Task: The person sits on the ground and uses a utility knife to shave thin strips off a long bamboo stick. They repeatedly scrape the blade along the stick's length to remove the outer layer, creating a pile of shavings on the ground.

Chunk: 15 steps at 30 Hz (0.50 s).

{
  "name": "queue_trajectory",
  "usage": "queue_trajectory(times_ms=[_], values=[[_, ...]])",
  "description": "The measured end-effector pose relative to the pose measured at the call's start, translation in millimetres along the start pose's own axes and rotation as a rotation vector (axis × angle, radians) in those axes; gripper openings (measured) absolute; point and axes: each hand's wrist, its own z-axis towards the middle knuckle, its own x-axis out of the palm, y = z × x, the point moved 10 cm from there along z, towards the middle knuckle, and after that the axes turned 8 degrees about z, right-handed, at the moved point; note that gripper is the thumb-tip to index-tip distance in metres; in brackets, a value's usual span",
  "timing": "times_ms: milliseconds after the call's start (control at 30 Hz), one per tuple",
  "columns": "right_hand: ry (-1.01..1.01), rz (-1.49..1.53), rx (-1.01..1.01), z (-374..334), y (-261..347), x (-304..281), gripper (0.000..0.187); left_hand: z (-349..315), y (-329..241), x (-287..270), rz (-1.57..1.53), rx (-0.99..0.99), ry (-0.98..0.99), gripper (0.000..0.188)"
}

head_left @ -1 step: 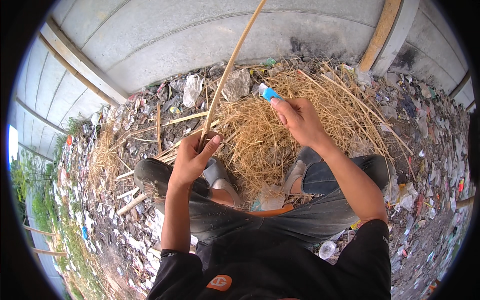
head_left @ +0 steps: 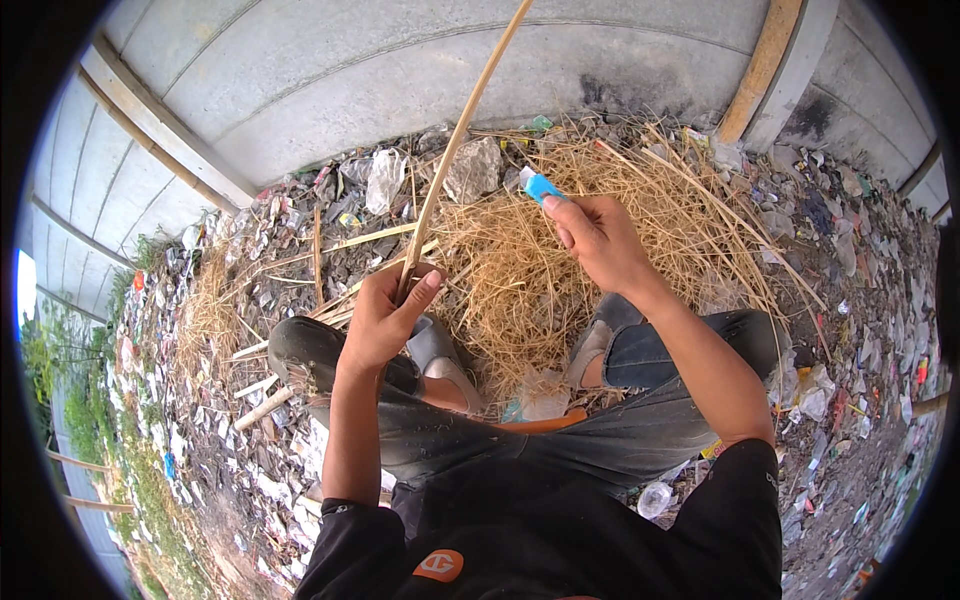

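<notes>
L hand [head_left: 388, 315]: fingers closed on long, thin, pale wooden strip [head_left: 451, 148].
R hand [head_left: 600, 235]: fingers curled tight rnd blue-handled cutter [head_left: 541, 187].
Straw-col. fibre heap [head_left: 515, 275]: btwn & beyond grey shoes [head_left: 437, 350].

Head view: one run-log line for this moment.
left hand: holds long pale strip | right hand: holds blue tool | strip/tool: apart | straw: on ground

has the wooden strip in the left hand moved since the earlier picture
No, not visibly: the wooden strip in the left hand keeps the same place and slant beside the grey rock on the ground.
</notes>
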Motion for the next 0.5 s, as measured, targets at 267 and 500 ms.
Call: queue_trajectory(times_ms=[267,500], values=[[0.143,0.085,0.168,-4.5,1.0,11.4,0.053,0.5,2.6,0.2,0.008,-0.002,-0.007,0.037],[0.264,0.260,0.218,-9.2,-3.8,26.9,0.041,0.4,4.4,1.3,0.005,0.007,0.000,0.035]])
